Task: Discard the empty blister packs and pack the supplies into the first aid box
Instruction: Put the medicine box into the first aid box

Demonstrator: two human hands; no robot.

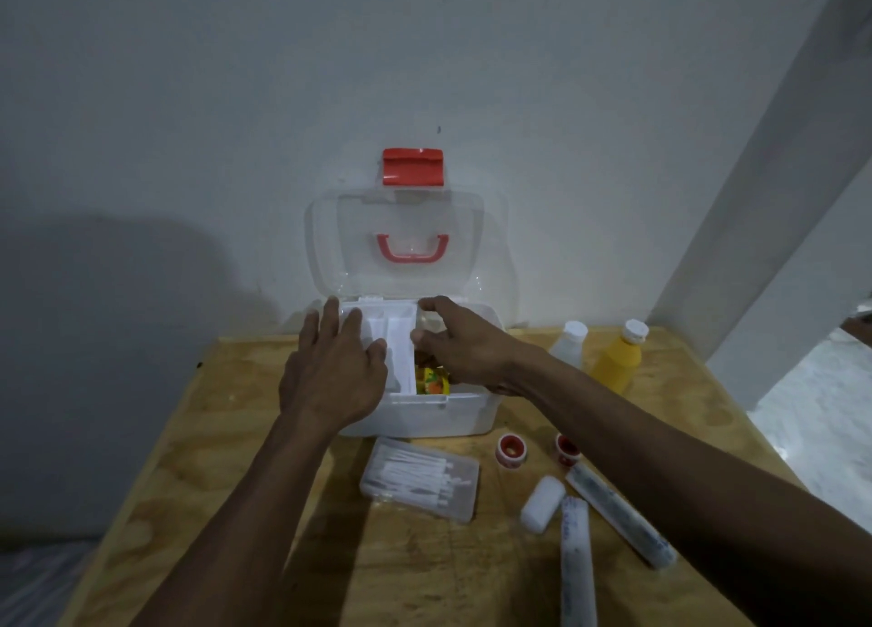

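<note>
1. Here, a plywood table (198,438) stands against a pale wall (188,107), and the first aid box (453,414) sits at its far middle, touching or almost touching the wall.
2. The box lid (401,230) stands upright, clear plastic, with one red handle (412,249) on it and one red latch (413,167) at its top edge; the box's long side runs left to right.
3. The left hand (332,367) lies flat with straight fingers on the white tray (396,343) inside the box, gripping nothing.
4. The right hand (453,343) reaches into the right part of the box with curled fingers; whether it pinches the tray edge or anything else cannot be told.
5. Below that hand, a yellow-orange packet (431,382) shows in the box.
6. Both forearms cross the near table and hide part of it.
7. Just near of the box lies one clear case of swabs (420,478), its long axis running left to right, slightly slanted.
8. Right of the case, two red tape rolls (510,449) stand side by side, the right one partly behind the right forearm.
9. Nearer, one short white gauze roll (542,504) lies tilted.
10. Two long wrapped bandages (578,560) lie beside it: one points near to far, the other slants from far left to near right.
11. At the far right stand two capped bottles, one clear bottle (568,343) and one yellow bottle (618,360), upright and close together.
</note>
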